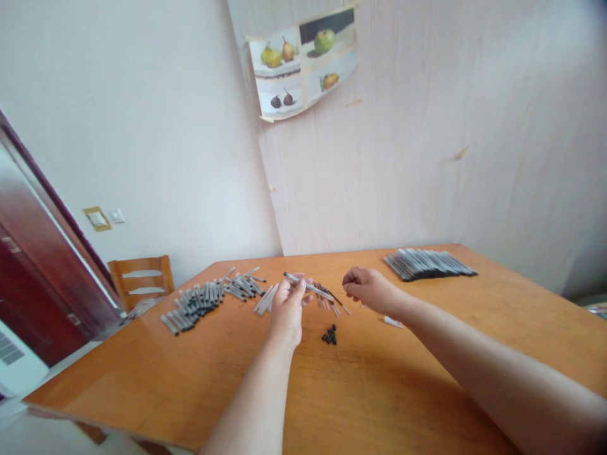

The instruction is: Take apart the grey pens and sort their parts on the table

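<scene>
My left hand [289, 309] is closed around a pen [317, 290] with a pale, see-through barrel, which slants down to the right across the fingers. To its right, my right hand [367, 287] hovers over the table with fingers curled in a pinch; anything between them is hidden. Thin dark-and-pale pen refills [336, 302] lie between the hands, partly behind the left one. Beside the left hand are several clear pen barrels [265, 299]. Nearer to me sits a small heap of black pen caps [330, 335]. A small white tube-like piece [392, 321] lies under my right wrist.
On the left of the wooden table [213, 392] lie many loose capped pens [202, 300]. A neat row of pens [427, 264] lies at the back right. A wooden chair [142, 276] stands beyond the left edge. The wall [403, 177] borders the table's far side.
</scene>
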Motion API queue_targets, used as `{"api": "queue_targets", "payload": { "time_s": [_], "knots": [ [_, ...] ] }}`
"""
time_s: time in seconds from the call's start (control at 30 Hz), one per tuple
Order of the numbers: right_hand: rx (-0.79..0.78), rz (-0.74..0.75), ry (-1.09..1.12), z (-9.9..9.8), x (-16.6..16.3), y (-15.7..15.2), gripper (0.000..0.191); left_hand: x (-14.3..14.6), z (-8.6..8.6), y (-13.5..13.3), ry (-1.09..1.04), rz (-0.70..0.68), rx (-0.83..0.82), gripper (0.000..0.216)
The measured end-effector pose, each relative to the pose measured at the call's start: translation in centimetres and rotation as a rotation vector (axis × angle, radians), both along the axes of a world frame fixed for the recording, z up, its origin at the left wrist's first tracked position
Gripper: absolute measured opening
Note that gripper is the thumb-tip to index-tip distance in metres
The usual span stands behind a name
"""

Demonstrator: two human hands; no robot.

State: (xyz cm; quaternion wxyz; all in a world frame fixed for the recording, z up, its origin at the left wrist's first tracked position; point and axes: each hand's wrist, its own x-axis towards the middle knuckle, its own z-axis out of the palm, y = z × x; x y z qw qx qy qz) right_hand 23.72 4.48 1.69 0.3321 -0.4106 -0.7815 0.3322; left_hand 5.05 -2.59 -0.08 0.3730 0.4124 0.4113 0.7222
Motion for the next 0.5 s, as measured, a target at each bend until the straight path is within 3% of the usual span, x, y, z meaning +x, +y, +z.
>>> {"api": "queue_targets", "payload": {
  "time_s": [0.17, 0.37, 0.5],
  "knots": [
    [0.0, -0.02, 0.0, 0.8, 0.0, -0.5, 0.01, 0.3, 0.0, 0.0, 0.178, 0.037, -0.012, 0.035],
    [0.082, 0.034, 0.031, 1.3, -0.2, -1.0, 0.009, 0.6, -0.4, 0.4, 0.566, 0.097, 0.068, 0.033],
    [0.06, 0.116, 0.077, 1.3, -0.4, -1.3, 0.017, 0.8, -0.7, 0.6, 0.773, 0.044, 0.139, 0.03]
  ]
}}
